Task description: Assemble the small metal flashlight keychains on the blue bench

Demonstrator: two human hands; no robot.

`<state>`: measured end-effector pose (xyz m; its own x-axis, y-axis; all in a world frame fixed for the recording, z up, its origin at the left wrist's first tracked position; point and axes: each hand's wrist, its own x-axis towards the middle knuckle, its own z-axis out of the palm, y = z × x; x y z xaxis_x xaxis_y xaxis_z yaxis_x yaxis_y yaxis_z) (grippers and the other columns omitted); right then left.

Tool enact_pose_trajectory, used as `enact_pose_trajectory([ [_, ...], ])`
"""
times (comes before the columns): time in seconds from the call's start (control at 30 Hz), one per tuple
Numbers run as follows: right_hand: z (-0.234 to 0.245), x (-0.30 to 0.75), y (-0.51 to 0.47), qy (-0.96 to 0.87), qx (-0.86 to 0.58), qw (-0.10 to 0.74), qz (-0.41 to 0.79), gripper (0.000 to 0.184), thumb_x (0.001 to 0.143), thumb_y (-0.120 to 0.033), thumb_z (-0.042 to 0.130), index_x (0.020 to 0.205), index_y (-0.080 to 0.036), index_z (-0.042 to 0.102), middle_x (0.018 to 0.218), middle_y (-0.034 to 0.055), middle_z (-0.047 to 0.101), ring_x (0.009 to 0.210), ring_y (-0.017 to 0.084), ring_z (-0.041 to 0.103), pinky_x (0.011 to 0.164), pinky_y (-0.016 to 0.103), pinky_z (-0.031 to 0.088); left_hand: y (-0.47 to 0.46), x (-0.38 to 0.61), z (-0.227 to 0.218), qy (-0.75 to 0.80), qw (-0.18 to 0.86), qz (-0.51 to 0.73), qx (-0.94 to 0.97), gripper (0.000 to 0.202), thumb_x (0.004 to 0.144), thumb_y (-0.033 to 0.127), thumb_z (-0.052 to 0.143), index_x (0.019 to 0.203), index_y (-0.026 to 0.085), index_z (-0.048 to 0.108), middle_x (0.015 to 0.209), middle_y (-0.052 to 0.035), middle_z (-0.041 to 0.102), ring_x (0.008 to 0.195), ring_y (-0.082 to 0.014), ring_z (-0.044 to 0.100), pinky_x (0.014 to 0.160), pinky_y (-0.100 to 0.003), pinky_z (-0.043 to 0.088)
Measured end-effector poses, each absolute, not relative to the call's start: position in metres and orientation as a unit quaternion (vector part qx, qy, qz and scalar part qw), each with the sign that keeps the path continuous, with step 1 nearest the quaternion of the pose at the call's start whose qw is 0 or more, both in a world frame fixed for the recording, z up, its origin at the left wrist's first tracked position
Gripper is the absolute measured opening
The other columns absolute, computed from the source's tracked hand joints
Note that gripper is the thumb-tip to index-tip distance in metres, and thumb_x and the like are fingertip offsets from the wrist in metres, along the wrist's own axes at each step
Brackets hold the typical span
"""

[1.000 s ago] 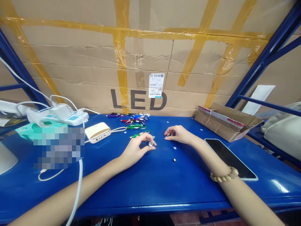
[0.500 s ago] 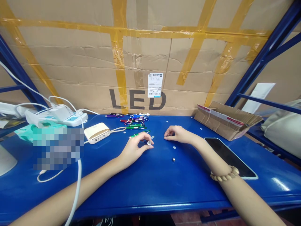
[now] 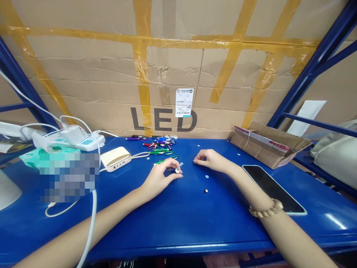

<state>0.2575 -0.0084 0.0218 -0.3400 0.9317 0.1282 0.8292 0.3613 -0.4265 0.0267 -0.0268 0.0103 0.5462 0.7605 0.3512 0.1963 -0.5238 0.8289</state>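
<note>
Left hand (image 3: 158, 179) pinching a silver button cell (image 3: 177, 170) fingertip to thumb; right hand (image 3: 209, 160) curled, contents unclear. One slack pinch, and it rolls across the blue table (image 3: 178, 223)!

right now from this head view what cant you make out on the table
All in the head view:
The right hand: its curled fingers hide whatever it may pinch.
The small silver disc at the left hand: too small to identify.
The pixelated patch: blurs whatever lies there.
The pile of keychain pens: too small to count.
</note>
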Motion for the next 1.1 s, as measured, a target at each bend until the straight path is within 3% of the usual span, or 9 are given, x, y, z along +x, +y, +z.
enact_pose_trajectory([
  [0.3, 0.037, 0.223, -0.031, -0.797, -0.438, 0.309, 0.277, 0.026, 0.078, -0.04, 0.058, 0.08, -0.017, 0.069, 0.079, 0.0037, 0.064, 0.067, 0.013, 0.056, 0.059, 0.024, 0.043, -0.023, 0.026, 0.004, 0.335, 0.346, 0.362, 0.798, 0.013, 0.067, 0.026, 0.07, 0.077, 0.018, 0.067, 0.079, -0.0021, 0.07, 0.076, -0.0173, 0.063, 0.073, -0.027, 0.049],
  [0.77, 0.031, 0.211, -0.037, -0.805, -0.426, 0.31, 0.273, 0.026, 0.073, -0.043, 0.063, 0.074, -0.017, 0.069, 0.073, 0.0024, 0.062, 0.06, 0.01, 0.051, 0.053, 0.022, 0.038, -0.024, 0.025, 0.003, 0.331, 0.326, 0.38, 0.8, 0.008, 0.068, 0.024, 0.069, 0.071, 0.018, 0.065, 0.074, 0.0005, 0.07, 0.07, -0.0162, 0.063, 0.068, -0.025, 0.049],
  [0.93, 0.031, 0.209, -0.038, -0.774, -0.448, 0.308, 0.324, 0.029, 0.07, -0.044, 0.065, 0.077, -0.016, 0.065, 0.063, -0.0006, 0.059, 0.051, 0.007, 0.045, 0.046, 0.02, 0.034, -0.025, 0.025, 0.002, 0.324, 0.307, 0.38, 0.81, 0.01, 0.069, 0.026, 0.068, 0.069, 0.018, 0.064, 0.07, 0.0012, 0.067, 0.067, -0.0151, 0.061, 0.066, -0.024, 0.048],
  [1.1, 0.038, 0.208, -0.039, -0.757, -0.432, 0.308, 0.38, 0.028, 0.074, -0.044, 0.06, 0.08, -0.016, 0.062, 0.071, 0.0001, 0.06, 0.052, 0.006, 0.045, 0.047, 0.018, 0.036, -0.025, 0.026, 0.003, 0.323, 0.316, 0.38, 0.807, 0.008, 0.07, 0.023, 0.067, 0.069, 0.018, 0.061, 0.072, 0.001, 0.068, 0.072, -0.0158, 0.062, 0.07, -0.025, 0.047],
])
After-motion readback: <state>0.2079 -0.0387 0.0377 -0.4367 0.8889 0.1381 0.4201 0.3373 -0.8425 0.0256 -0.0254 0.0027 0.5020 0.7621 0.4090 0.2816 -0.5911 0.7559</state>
